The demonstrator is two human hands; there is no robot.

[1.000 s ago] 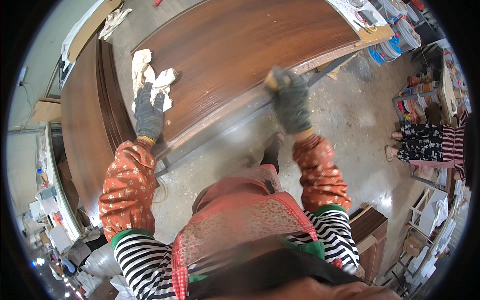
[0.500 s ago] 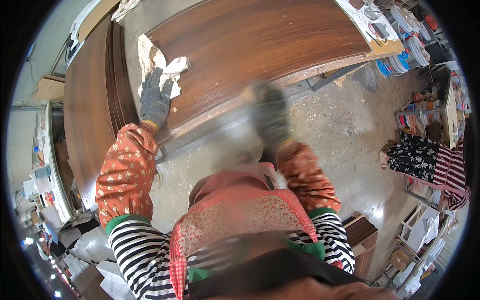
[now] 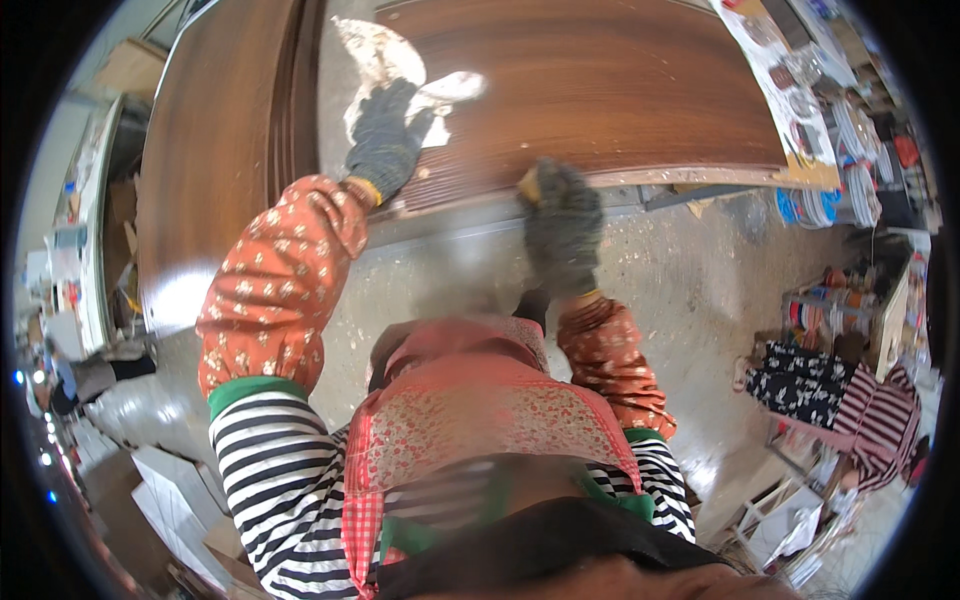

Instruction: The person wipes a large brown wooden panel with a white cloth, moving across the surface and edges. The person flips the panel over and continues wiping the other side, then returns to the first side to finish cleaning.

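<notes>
Along the near edge of the table (image 3: 480, 216), the right hand (image 3: 562, 225) is moving leftward, so the gap to the left hand (image 3: 388, 140) is narrowing. Its blurred fingers are curling beside a small tan patch (image 3: 529, 185); whether they are gripping anything, I cannot tell. Toward the near left corner, the left hand is resting, fingers open, on a pale cloth (image 3: 385, 55), which is overlapping the left end of the brown panel (image 3: 590, 90) covering the table. No writing is showing legibly.
</notes>
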